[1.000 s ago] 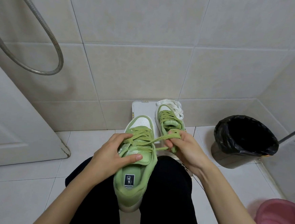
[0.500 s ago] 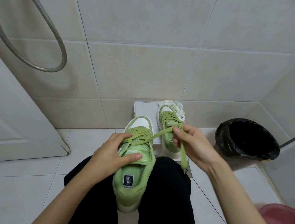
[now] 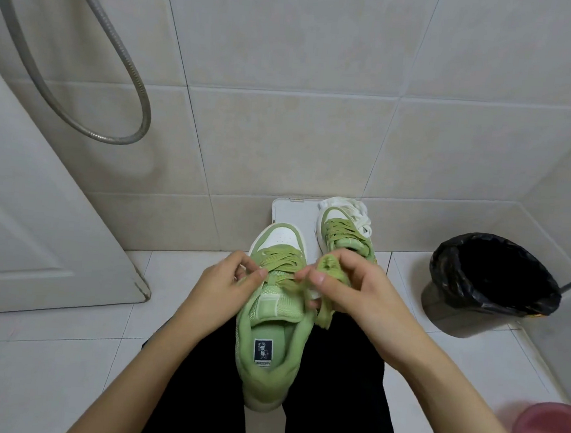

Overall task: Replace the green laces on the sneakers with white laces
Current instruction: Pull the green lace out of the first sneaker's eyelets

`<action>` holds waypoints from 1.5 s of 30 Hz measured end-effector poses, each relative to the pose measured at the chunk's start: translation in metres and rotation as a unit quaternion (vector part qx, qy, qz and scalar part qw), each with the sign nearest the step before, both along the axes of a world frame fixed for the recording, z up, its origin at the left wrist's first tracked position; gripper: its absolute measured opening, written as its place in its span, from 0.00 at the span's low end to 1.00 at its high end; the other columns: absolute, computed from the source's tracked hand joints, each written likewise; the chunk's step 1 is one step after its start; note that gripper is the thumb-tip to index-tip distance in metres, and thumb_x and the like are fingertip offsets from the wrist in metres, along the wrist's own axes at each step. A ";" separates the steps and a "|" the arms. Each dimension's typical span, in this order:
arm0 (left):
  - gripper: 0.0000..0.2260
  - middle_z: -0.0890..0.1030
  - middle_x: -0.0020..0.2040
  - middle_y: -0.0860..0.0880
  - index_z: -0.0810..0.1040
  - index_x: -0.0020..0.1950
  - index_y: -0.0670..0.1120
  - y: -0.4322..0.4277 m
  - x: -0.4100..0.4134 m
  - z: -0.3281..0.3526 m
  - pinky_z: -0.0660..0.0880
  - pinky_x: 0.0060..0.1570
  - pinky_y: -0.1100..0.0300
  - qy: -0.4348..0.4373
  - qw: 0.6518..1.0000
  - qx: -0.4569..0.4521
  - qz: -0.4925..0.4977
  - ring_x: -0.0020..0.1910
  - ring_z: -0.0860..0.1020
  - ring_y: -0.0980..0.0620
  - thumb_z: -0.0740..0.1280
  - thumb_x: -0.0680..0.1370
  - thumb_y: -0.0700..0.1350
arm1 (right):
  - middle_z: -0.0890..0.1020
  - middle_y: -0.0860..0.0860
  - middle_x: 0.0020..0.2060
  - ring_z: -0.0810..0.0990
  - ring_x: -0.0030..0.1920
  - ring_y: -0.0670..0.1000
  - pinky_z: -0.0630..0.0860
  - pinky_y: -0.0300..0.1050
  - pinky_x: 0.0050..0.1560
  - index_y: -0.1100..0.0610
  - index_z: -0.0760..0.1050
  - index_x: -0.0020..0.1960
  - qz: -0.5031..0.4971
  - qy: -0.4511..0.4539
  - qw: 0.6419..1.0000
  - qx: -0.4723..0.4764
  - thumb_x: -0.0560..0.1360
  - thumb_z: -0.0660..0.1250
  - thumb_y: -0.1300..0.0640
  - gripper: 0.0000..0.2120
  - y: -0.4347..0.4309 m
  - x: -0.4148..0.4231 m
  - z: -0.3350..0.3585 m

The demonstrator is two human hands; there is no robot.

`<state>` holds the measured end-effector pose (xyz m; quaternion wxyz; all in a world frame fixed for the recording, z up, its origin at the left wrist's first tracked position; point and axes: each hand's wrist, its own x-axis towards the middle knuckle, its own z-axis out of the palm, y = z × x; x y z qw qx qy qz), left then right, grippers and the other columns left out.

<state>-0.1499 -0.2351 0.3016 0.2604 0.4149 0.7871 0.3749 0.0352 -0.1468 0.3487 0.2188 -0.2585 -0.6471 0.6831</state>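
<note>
Status: early stage. The near sneaker (image 3: 274, 321) lies on the person's lap. The left hand (image 3: 224, 280) pinches the green lace (image 3: 282, 260) at an upper eyelet, and the right hand (image 3: 353, 290) pinches its bunched free end. The lower rows are not yet unthreaded. The second sneaker (image 3: 344, 234), on a white stand (image 3: 291, 216), is fully laced green. The white laces (image 3: 359, 215) lie bundled behind it, unused.

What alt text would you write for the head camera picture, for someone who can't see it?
A green sneaker lies on the person's lap, its green lace pinched by the left hand and the right hand. A second sneaker, white laces and a black-lined bin sit beyond.
</note>
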 end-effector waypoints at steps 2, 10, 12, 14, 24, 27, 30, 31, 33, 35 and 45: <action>0.05 0.70 0.31 0.52 0.77 0.44 0.45 0.002 -0.010 0.013 0.63 0.30 0.67 0.029 0.999 -0.014 -0.037 0.28 0.67 0.59 0.68 0.77 0.46 | 0.81 0.57 0.38 0.78 0.37 0.49 0.77 0.46 0.44 0.61 0.76 0.44 -0.071 -0.029 0.996 0.045 0.76 0.68 0.58 0.06 0.001 0.002 0.005; 0.07 0.80 0.29 0.52 0.78 0.39 0.47 -0.040 0.014 0.055 0.71 0.33 0.65 -0.066 0.984 -0.052 -0.157 0.27 0.74 0.59 0.68 0.77 0.45 | 0.81 0.44 0.35 0.77 0.36 0.41 0.73 0.35 0.41 0.52 0.79 0.45 0.141 -0.143 0.970 0.140 0.75 0.69 0.53 0.03 -0.013 0.023 0.016; 0.06 0.82 0.31 0.51 0.79 0.40 0.47 -0.049 0.027 0.054 0.72 0.34 0.67 -0.106 0.968 -0.075 -0.213 0.28 0.78 0.58 0.67 0.77 0.44 | 0.83 0.42 0.39 0.79 0.41 0.39 0.73 0.33 0.45 0.48 0.80 0.48 0.209 -0.191 0.942 0.179 0.74 0.68 0.45 0.09 -0.014 0.026 0.017; 0.06 0.82 0.31 0.50 0.79 0.40 0.46 -0.043 0.020 0.051 0.73 0.33 0.66 -0.125 0.978 -0.041 -0.159 0.28 0.78 0.57 0.67 0.77 0.41 | 0.84 0.45 0.42 0.81 0.44 0.41 0.74 0.35 0.48 0.51 0.81 0.48 0.161 -0.182 0.955 0.172 0.76 0.66 0.44 0.12 -0.002 0.021 0.017; 0.07 0.78 0.40 0.52 0.78 0.44 0.46 0.024 -0.004 -0.009 0.68 0.39 0.62 -0.108 0.994 -0.011 -0.018 0.38 0.75 0.56 0.72 0.74 0.49 | 0.73 0.45 0.32 0.71 0.28 0.39 0.66 0.29 0.29 0.55 0.71 0.40 -0.087 -0.189 0.977 0.043 0.76 0.68 0.57 0.09 0.031 -0.031 -0.046; 0.07 0.77 0.37 0.50 0.77 0.41 0.44 0.030 -0.007 -0.011 0.69 0.38 0.63 -0.112 0.993 0.007 -0.043 0.36 0.72 0.55 0.68 0.77 0.46 | 0.71 0.48 0.33 0.69 0.32 0.43 0.66 0.28 0.31 0.56 0.70 0.39 -0.087 -0.161 0.983 0.034 0.78 0.66 0.57 0.10 0.035 -0.031 -0.049; 0.09 0.76 0.36 0.51 0.75 0.42 0.44 0.029 -0.008 -0.011 0.69 0.38 0.66 -0.116 0.991 0.038 -0.051 0.35 0.73 0.58 0.64 0.79 0.47 | 0.72 0.48 0.33 0.69 0.32 0.41 0.67 0.30 0.35 0.56 0.72 0.41 -0.089 -0.136 0.985 0.059 0.78 0.65 0.56 0.08 0.037 -0.025 -0.050; 0.09 0.76 0.36 0.51 0.74 0.43 0.44 0.028 -0.009 -0.010 0.70 0.38 0.67 -0.132 0.988 0.053 -0.055 0.35 0.73 0.59 0.63 0.80 0.47 | 0.72 0.46 0.33 0.68 0.31 0.40 0.66 0.30 0.35 0.56 0.72 0.41 -0.087 -0.128 0.986 0.068 0.79 0.65 0.56 0.08 0.038 -0.023 -0.051; 0.08 0.76 0.35 0.55 0.73 0.43 0.44 0.026 -0.013 -0.008 0.70 0.38 0.69 -0.151 0.983 0.068 -0.079 0.34 0.73 0.61 0.62 0.80 0.45 | 0.72 0.43 0.31 0.69 0.30 0.38 0.66 0.29 0.35 0.55 0.73 0.41 -0.086 -0.099 0.989 0.067 0.79 0.65 0.57 0.08 0.038 -0.021 -0.052; 0.07 0.75 0.32 0.58 0.72 0.44 0.44 0.025 -0.017 -0.004 0.70 0.38 0.69 -0.152 0.980 0.064 -0.114 0.32 0.72 0.62 0.61 0.80 0.45 | 0.74 0.40 0.29 0.70 0.30 0.37 0.67 0.28 0.35 0.55 0.73 0.41 -0.083 -0.067 0.993 0.048 0.78 0.64 0.59 0.08 0.036 -0.020 -0.053; 0.07 0.69 0.34 0.52 0.70 0.43 0.47 0.026 -0.037 0.025 0.65 0.40 0.59 -0.139 0.947 -0.040 -0.287 0.36 0.65 0.53 0.66 0.78 0.45 | 0.73 0.47 0.33 0.72 0.35 0.44 0.71 0.33 0.40 0.55 0.73 0.40 0.160 -0.126 0.975 0.091 0.77 0.65 0.64 0.09 0.067 -0.003 -0.018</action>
